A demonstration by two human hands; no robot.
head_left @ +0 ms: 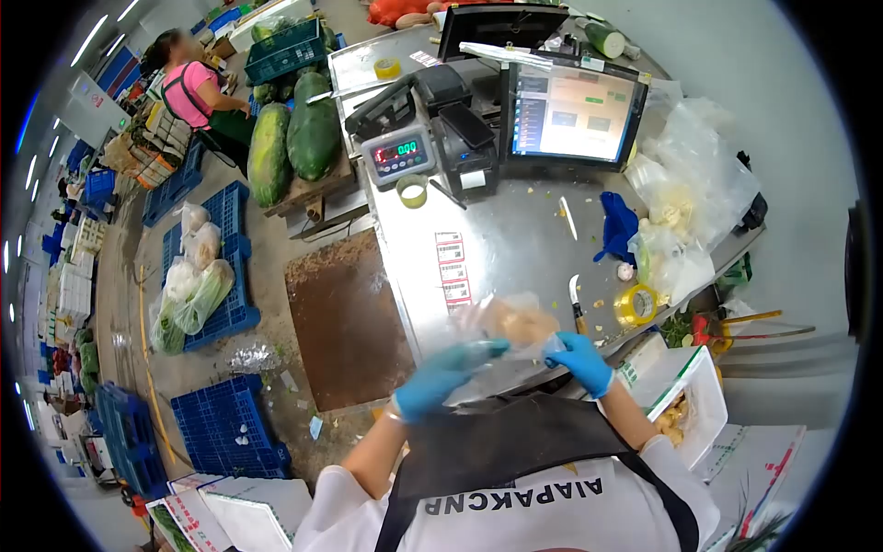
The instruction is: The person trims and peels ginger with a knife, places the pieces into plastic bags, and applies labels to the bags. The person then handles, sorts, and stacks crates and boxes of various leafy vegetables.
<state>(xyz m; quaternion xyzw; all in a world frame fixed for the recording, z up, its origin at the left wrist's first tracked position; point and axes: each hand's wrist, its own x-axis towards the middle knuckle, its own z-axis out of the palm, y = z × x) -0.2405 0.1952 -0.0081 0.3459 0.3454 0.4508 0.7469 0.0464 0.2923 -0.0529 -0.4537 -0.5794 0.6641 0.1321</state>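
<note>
Both hands wear blue gloves and are at the near edge of the metal table. Between them is a clear plastic bag with tan, rounded produce in it, too blurred to name. My left hand is closed on the bag's near left side, its fingers smeared a little by motion. My right hand pinches the bag's right edge. A knife with a wooden handle lies just beyond my right hand. A strip of printed labels lies beyond the bag, towards the left.
On the metal table stand a scale, a label printer and a monitor. Yellow tape, a blue cloth and plastic bags lie right. Winter melons and a person are at left.
</note>
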